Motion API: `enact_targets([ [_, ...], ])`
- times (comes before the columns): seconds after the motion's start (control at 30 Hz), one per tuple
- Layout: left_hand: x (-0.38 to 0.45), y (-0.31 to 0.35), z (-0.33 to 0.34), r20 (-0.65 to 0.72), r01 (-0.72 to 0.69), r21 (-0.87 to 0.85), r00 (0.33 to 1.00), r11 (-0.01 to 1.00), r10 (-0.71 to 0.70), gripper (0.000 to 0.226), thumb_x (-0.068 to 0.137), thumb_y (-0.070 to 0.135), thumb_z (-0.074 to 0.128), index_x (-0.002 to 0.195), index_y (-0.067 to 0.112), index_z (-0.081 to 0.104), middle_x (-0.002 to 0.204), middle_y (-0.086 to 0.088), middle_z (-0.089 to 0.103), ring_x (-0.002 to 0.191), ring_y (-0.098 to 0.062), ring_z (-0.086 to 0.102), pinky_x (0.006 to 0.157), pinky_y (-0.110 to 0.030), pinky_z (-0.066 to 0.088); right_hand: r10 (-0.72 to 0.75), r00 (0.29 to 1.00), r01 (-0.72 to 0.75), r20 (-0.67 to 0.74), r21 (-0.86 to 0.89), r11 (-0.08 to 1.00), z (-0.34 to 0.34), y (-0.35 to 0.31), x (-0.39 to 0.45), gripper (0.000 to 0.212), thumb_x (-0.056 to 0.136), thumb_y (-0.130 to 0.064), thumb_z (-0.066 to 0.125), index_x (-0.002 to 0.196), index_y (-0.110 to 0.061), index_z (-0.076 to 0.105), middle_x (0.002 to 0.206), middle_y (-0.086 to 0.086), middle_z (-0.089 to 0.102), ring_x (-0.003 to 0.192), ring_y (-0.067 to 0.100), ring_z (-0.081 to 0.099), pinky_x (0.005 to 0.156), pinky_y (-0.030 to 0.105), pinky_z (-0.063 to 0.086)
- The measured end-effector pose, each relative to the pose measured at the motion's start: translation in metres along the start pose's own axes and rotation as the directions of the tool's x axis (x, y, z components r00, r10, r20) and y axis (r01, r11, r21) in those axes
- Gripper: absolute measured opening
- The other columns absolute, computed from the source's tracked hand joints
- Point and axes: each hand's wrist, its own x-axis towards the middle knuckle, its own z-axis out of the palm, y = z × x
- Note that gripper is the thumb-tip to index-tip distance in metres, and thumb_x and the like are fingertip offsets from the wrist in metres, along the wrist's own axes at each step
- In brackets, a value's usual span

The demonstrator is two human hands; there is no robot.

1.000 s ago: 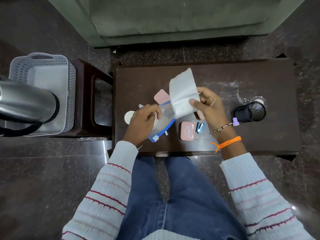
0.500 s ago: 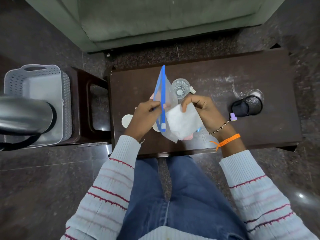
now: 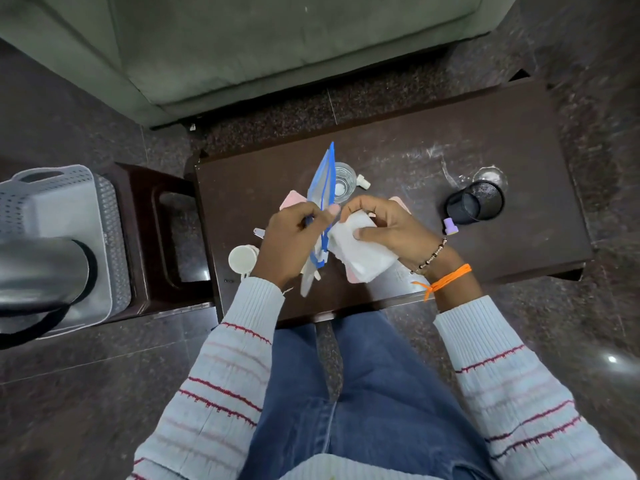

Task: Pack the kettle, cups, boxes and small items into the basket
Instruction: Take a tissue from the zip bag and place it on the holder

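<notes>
Green upholstered sofa (image 3: 277, 46) beyond the far edge of the dark brown wooden surface (image 3: 433, 161), across a strip of speckled floor. Left of the surface, a dark wooden stool (image 3: 145, 202) carries a grey perforated plastic basket (image 3: 62, 202); a brushed steel kettle (image 3: 38, 271) lies on its side in the basket, black-rimmed mouth turned toward the surface. Above the surface's middle, left hand (image 3: 291, 244) holds a clear plastic zip bag with blue seal strips (image 3: 323, 188) roughly upright, grip pinching the bag's edge between thumb and curled fingers. Right hand (image 3: 384, 230), beside it, grips a folded white cloth (image 3: 363, 258), thumb on top, fingers curled over its far edge; cloth's corner touches the bag's opening. Right of the hands on the surface: black mesh cup (image 3: 476, 204) lying on its side, a clear glass lid or dish (image 3: 490, 174) just behind it, a small lilac cap (image 3: 451, 226) just in front. Behind the bag, a clear drinking glass (image 3: 343, 181) stands upright, a small white piece (image 3: 363, 181) beside it. Pink flat boxes (image 3: 291, 199) partly hidden under both hands; number cannot be told. White round cup (image 3: 242, 259) near the surface's left edge, just left of the left wrist. Orange thread (image 3: 446, 280) and a bead bracelet (image 3: 431, 256) on the right wrist.
</notes>
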Motion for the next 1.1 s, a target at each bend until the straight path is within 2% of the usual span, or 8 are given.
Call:
enact_targets([
  [0.13, 0.008, -0.002, 0.004, 0.044, 0.013, 0.118, 0.999, 0.993, -0.019, 0.031, 0.077, 0.035, 0.071, 0.067, 0.007, 0.06, 0.053, -0.001, 0.037, 0.05, -0.013, 0.03, 0.052, -0.018, 0.03, 0.019, 0.983, -0.012, -0.181, 0.037, 0.999, -0.007, 0.003, 0.001, 0.04, 0.076, 0.013, 0.063, 0.102, -0.013, 0.047, 0.09, 0.001, 0.051, 0.063, -0.006, 0.055, 0.062, 0.011, 0.047],
  [0.3, 0.016, 0.0, 0.015, 0.043, 0.062, 0.047, 0.997, 0.997, -0.064, 0.024, 0.081, 0.021, 0.069, 0.089, -0.001, 0.066, 0.086, -0.025, 0.065, 0.07, -0.035, 0.055, 0.071, -0.04, 0.054, 0.246, 0.915, -0.124, -0.318, 0.358, 0.925, -0.013, 0.017, -0.005, 0.036, 0.074, 0.006, 0.068, 0.089, -0.024, 0.054, 0.071, -0.005, 0.062, 0.061, 0.002, 0.062, 0.06, 0.023, 0.051],
  [0.47, 0.021, 0.002, 0.036, -0.003, 0.071, 0.071, 0.997, 0.995, -0.071, 0.039, 0.081, 0.037, 0.066, 0.077, -0.002, 0.062, 0.067, -0.02, 0.055, 0.058, -0.014, 0.042, 0.059, -0.026, 0.042, 0.351, 0.873, -0.162, -0.339, 0.476, 0.864, -0.021, 0.034, -0.02, 0.025, 0.079, 0.006, 0.061, 0.077, -0.019, 0.06, 0.056, -0.011, 0.067, 0.057, 0.006, 0.062, 0.053, 0.019, 0.051],
  [0.67, 0.023, 0.0, 0.054, 0.096, -0.07, 0.211, 0.994, 0.975, 0.051, 0.042, 0.078, 0.043, 0.066, 0.051, 0.016, 0.048, 0.045, 0.005, 0.036, 0.045, -0.008, 0.032, 0.048, -0.016, 0.027, 0.408, 0.447, -0.084, -0.796, 0.416, 0.905, -0.084, 0.058, -0.034, 0.033, 0.083, 0.013, 0.047, 0.111, 0.001, 0.059, 0.08, 0.008, 0.061, 0.064, 0.015, 0.054, 0.046, 0.017, 0.052],
  [0.77, 0.026, 0.001, 0.067, 0.155, -0.124, 0.264, 0.984, 0.956, 0.085, 0.044, 0.075, 0.039, 0.07, 0.044, 0.025, 0.042, 0.046, 0.005, 0.038, 0.046, -0.011, 0.031, 0.051, -0.025, 0.028, 0.204, 0.26, -0.395, -0.944, 0.089, 0.915, -0.126, 0.073, -0.034, 0.041, 0.077, 0.009, 0.045, 0.111, -0.003, 0.064, 0.107, 0.023, 0.068, 0.092, 0.031, 0.063, 0.08, 0.028, 0.048],
  [0.83, 0.025, 0.004, 0.074, 0.173, -0.148, 0.289, 0.98, 0.946, 0.1, 0.045, 0.073, 0.039, 0.071, 0.045, 0.022, 0.04, 0.047, 0.002, 0.036, 0.046, -0.012, 0.031, 0.052, -0.029, 0.03, 0.118, 0.162, -0.513, -0.98, 0.019, 0.858, -0.145, 0.08, -0.031, 0.036, 0.077, 0.003, 0.046, 0.109, -0.003, 0.061, 0.109, 0.026, 0.066, 0.101, 0.04, 0.061, 0.083, 0.034, 0.041],
  [0.93, 0.024, 0.007, 0.082, 0.219, -0.196, 0.329, 0.967, 0.924, 0.127, 0.045, 0.073, 0.036, 0.072, 0.052, 0.011, 0.04, 0.051, 0.0, 0.036, 0.048, -0.013, 0.034, 0.054, -0.03, 0.033, 0.139, 0.089, -0.601, -0.986, 0.058, 0.797, -0.164, 0.092, -0.019, 0.027, 0.079, -0.002, 0.044, 0.103, -0.003, 0.054, 0.106, 0.027, 0.064, 0.098, 0.045, 0.06, 0.081, 0.043, 0.048],
  [1.1, 0.02, 0.0, 0.086, 0.257, -0.28, 0.385, 0.948, 0.879, 0.189, 0.043, 0.078, 0.026, 0.069, 0.057, 0.005, 0.038, 0.054, 0.0, 0.03, 0.052, -0.016, 0.033, 0.055, -0.03, 0.033, 0.203, 0.124, -0.703, -0.971, 0.059, 0.709, -0.179, 0.117, 0.002, 0.022, 0.083, -0.005, 0.045, 0.104, -0.004, 0.053, 0.113, 0.024, 0.061, 0.104, 0.045, 0.058, 0.084, 0.046, 0.049],
])
